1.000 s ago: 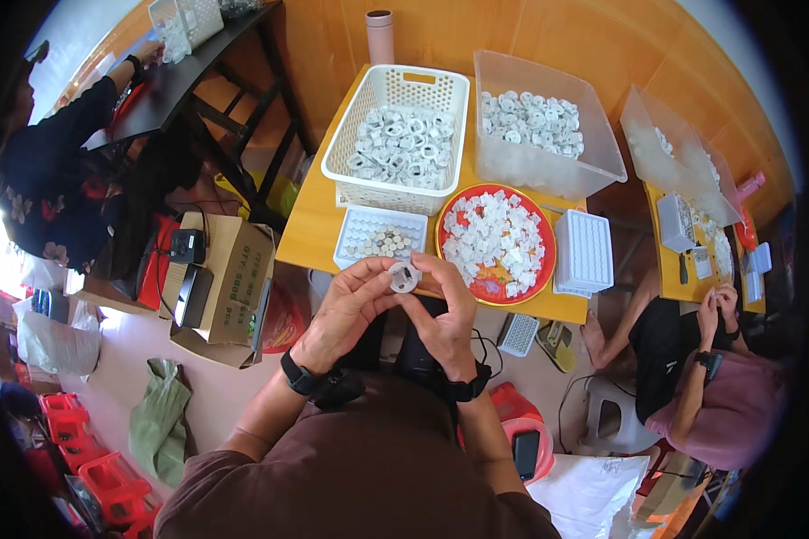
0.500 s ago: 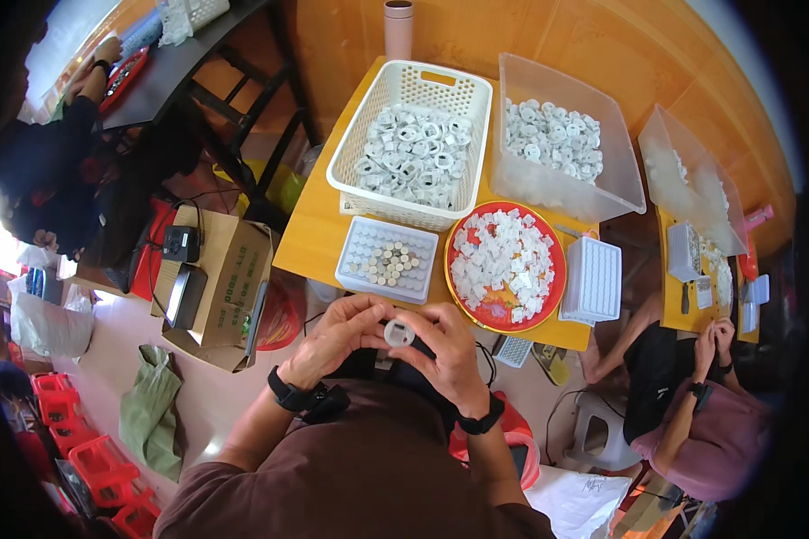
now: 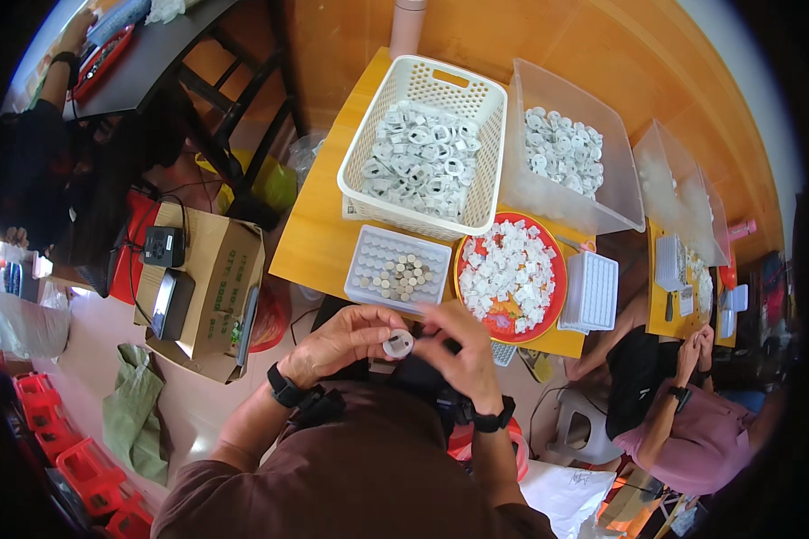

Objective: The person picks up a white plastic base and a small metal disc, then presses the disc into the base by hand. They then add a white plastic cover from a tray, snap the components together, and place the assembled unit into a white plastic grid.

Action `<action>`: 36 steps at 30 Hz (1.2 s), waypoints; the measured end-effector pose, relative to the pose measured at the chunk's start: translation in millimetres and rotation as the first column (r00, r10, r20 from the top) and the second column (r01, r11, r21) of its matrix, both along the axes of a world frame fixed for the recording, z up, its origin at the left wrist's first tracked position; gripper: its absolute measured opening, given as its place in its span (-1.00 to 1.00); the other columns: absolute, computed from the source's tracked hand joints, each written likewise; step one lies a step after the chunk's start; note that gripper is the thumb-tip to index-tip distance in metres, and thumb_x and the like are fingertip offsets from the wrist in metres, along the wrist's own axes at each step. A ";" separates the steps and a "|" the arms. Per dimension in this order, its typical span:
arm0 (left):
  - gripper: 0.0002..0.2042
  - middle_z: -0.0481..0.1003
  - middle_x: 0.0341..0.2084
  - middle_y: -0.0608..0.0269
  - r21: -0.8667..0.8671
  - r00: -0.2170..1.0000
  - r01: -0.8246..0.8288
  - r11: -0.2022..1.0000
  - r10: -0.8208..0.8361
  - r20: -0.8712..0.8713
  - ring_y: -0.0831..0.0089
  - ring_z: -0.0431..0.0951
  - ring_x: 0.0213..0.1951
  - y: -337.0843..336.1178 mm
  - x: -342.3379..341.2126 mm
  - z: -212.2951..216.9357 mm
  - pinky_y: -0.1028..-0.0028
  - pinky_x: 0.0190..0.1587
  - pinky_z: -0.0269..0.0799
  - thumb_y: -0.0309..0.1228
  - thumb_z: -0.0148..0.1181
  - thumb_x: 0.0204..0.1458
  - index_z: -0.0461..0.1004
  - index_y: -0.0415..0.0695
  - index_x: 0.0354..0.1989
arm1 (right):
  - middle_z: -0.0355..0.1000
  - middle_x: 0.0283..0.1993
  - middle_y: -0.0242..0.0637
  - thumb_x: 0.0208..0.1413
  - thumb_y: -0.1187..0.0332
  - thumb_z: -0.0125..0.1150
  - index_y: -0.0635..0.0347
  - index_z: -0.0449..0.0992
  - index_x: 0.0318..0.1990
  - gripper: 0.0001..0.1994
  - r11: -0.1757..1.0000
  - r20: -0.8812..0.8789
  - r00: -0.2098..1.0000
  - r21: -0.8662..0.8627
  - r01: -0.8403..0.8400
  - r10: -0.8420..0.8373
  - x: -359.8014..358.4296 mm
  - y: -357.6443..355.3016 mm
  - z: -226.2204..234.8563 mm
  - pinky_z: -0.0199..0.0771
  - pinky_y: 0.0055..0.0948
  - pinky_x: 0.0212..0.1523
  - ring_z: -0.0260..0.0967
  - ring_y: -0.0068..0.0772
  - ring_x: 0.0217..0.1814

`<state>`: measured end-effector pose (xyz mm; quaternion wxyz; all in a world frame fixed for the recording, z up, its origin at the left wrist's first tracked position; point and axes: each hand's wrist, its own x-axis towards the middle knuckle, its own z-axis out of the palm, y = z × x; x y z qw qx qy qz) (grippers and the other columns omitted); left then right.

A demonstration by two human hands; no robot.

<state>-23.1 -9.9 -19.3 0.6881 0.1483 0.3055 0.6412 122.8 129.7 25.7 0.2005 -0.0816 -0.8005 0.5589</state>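
My left hand (image 3: 346,345) pinches a small round white plastic part (image 3: 398,343) with a dark square opening, held over my lap. Just to the right of that part is my right hand (image 3: 467,361), its thumb and fingers apart and slightly blurred by motion; I see nothing in it. Beyond my hands, at the table's near edge, lies a whitish pocketed tray (image 3: 365,253) with several small round silvery discs (image 3: 403,277). Beside the tray a red round plate (image 3: 561,278) bears a heap of small white plastic pieces (image 3: 511,269).
Behind stand a white perforated basket (image 3: 355,166) and a clear bin (image 3: 622,199), both holding round white parts. Stacked pocketed trays (image 3: 590,292) sit right of the plate. Left on the floor is a cardboard box (image 3: 208,269). A co-worker (image 3: 692,431) sits at right; another is at upper left.
My right hand has let go of the round white part and drawn slightly right. The part stays in my left hand, turned more face-up. The whole view has shifted a little.
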 end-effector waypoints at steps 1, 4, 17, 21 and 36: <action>-0.76 0.45 -0.18 0.21 -0.022 0.999 -0.044 0.999 0.045 0.015 0.47 0.49 -0.19 1.3 -0.5 1.9 0.47 -0.11 0.46 -0.43 0.09 0.07 0.39 -0.26 -0.10 | 0.30 -0.41 -0.27 -0.13 0.48 0.26 0.16 0.47 -0.10 -0.66 0.980 0.032 0.982 0.080 0.183 -0.186 -1.7 8.8 -7.6 0.32 -0.47 -0.43 0.29 -0.40 -0.43; -0.74 0.45 -0.18 0.16 -0.050 0.992 -0.118 0.992 0.120 0.042 0.41 0.48 -0.13 2.5 -3.6 7.9 0.43 -0.06 0.44 -0.46 0.05 0.08 0.37 -0.29 -0.07 | 0.33 -0.44 -0.28 -0.10 0.52 0.22 0.20 0.51 -0.22 -0.78 0.877 0.053 0.896 0.238 0.417 -0.441 -19.9 24.0 -24.3 0.30 -0.51 -0.46 0.30 -0.47 -0.49; -0.70 0.43 -0.13 -0.02 -0.015 0.972 -0.236 0.972 0.236 0.005 0.32 0.52 -0.18 8.0 -11.3 9.7 0.48 -0.10 0.48 -0.38 0.00 0.12 0.35 -0.30 -0.03 | 0.31 -0.48 -0.26 -0.14 0.51 0.23 0.19 0.50 -0.37 -0.88 0.798 0.080 0.840 0.374 0.473 -0.536 -34.9 20.5 -38.1 0.29 -0.41 -0.46 0.33 -0.26 -0.48; -0.73 0.42 -0.12 0.16 0.017 0.977 -0.212 0.977 0.212 0.025 0.41 0.49 -0.14 12.5 -9.2 8.2 0.50 -0.08 0.46 -0.40 0.00 0.12 0.36 -0.25 -0.03 | 0.34 -0.47 -0.25 -0.12 0.54 0.21 0.23 0.49 -0.36 -0.88 0.829 0.043 0.857 0.283 0.482 -0.513 -26.9 14.6 -26.6 0.30 -0.46 -0.47 0.34 -0.33 -0.49; -0.80 0.45 -0.18 0.21 -0.054 0.964 -0.263 0.963 0.259 -0.063 0.44 0.45 -0.11 17.0 8.4 10.9 0.42 -0.05 0.43 -0.50 0.06 0.07 0.43 -0.24 -0.13 | 0.37 -0.43 -0.28 -0.16 0.59 0.22 0.22 0.48 -0.33 -0.83 0.704 -0.260 0.848 0.474 0.529 -0.462 -14.5 -27.7 -7.0 0.32 -0.42 -0.47 0.32 -0.29 -0.46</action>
